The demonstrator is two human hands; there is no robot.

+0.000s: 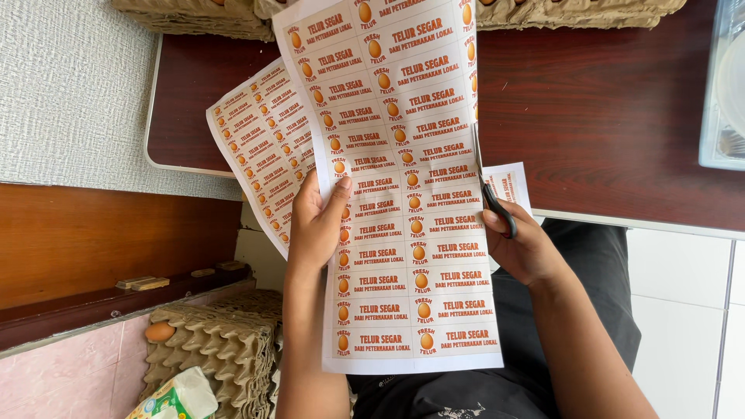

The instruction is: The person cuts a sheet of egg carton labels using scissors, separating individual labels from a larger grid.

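While held, label sheet (403, 194) runs lengthwise upward.

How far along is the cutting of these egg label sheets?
Barely begun. The scissors in the right hand bite the front sheet at its right edge; a small cut strip lies behind. The left hand holds that sheet. A second sheet looks uncut.

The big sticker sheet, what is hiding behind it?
Behind the big sticker sheet peeks a second sheet of the same labels, fanned out to one side. The left hand holds both. How far it reaches underneath is covered.
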